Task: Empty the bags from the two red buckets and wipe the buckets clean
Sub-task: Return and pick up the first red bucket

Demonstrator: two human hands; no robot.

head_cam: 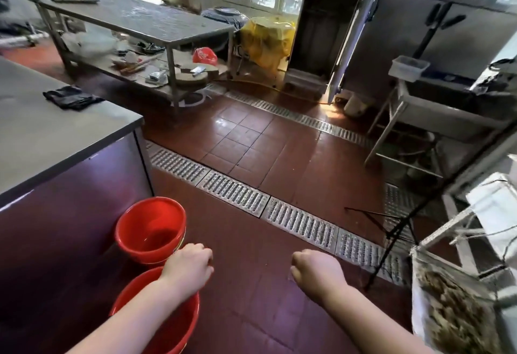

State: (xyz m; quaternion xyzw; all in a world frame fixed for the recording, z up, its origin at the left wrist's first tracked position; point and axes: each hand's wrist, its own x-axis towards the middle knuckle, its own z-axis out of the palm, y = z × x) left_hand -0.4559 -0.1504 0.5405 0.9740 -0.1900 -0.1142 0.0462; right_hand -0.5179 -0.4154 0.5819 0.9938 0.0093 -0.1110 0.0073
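Note:
Two red buckets stand on the floor against the steel counter at the lower left. The far red bucket is upright, with nothing visible inside but a wet sheen at the bottom. The near red bucket is partly covered by my left forearm. My left hand hovers over the gap between the two rims, fingers curled shut with nothing visible in them. My right hand is a loose fist over the red floor tiles, holding nothing. A dark folded cloth or bag lies on the counter top.
The steel counter fills the left side. A metal drain grate crosses the floor diagonally. A steel table stands beyond, with a yellow-bagged bin behind it. On the right are a tripod leg, shelving and a tray of food.

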